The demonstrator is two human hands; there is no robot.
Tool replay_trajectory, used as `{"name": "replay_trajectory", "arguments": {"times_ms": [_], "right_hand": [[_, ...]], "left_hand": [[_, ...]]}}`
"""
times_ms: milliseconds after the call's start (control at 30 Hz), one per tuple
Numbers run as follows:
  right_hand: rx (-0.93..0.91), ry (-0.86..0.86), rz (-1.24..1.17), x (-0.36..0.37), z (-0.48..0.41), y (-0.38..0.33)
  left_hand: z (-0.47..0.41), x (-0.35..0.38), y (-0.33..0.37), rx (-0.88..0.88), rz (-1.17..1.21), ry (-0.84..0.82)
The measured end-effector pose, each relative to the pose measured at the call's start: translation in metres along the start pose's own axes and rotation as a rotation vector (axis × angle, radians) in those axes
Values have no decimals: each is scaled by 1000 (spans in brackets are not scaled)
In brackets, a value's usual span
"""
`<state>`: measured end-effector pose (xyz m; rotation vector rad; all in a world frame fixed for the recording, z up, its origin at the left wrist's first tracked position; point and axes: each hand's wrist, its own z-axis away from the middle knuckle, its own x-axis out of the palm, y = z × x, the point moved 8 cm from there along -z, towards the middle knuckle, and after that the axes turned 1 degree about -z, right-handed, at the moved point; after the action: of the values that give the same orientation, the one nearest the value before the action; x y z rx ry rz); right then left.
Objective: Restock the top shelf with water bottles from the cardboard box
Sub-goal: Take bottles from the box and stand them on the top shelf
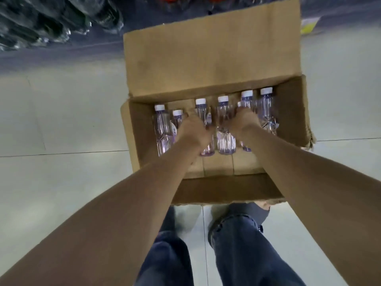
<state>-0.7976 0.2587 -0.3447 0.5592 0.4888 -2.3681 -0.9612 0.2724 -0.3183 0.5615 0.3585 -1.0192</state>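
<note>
An open cardboard box [292, 112] stands on the floor in front of me, its far flap folded back. Several clear water bottles with white caps lie side by side inside, caps pointing away from me. My left hand [192, 131] reaches into the box and grips a bottle [177, 120] near the left. My right hand [244, 121] grips another bottle [246, 100] towards the right. Between my hands lies a free bottle [224, 124]. The top shelf is out of view.
Pale floor tiles [61, 120] surround the box. Plastic-wrapped dark goods [51, 21] lie at the far left. A yellow item [308, 27] sits on the floor at the far right. My legs in blue jeans [243, 254] stand just behind the box.
</note>
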Motion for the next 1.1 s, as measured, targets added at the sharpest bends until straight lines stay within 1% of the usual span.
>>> {"name": "replay_trajectory", "arguments": {"times_ms": [133,200,267,333,433,533,633,733,833,933,1000,1100], "right_hand": [[32,122,40,20,-22,-4],[40,159,85,24,-26,-6],[31,152,81,23,-27,-5],[5,126,44,19,-24,-1],[-39,130,-15,6,-7,8],[-23,146,-151,-11,22,17],[-58,165,-266,-34,63,10],[-100,188,-373,-63,115,-11],[-64,202,-475,-97,183,-33],[-38,215,-594,-142,266,-56],[-78,258,-633,-182,333,-77],[-216,318,-696,-241,435,-112]], "left_hand": [[-32,28,-8,-54,48,-6],[-38,36,-10,-71,28,35],[-38,37,-10,-80,56,94],[-35,37,-8,-86,94,113],[-24,35,-9,-107,135,93],[2,13,-10,-80,212,144],[37,-24,-9,13,278,199],[77,-76,-5,67,322,250],[129,-132,6,105,359,257],[196,-196,27,205,350,238],[252,-247,45,287,323,242],[336,-321,70,410,345,251]]}}
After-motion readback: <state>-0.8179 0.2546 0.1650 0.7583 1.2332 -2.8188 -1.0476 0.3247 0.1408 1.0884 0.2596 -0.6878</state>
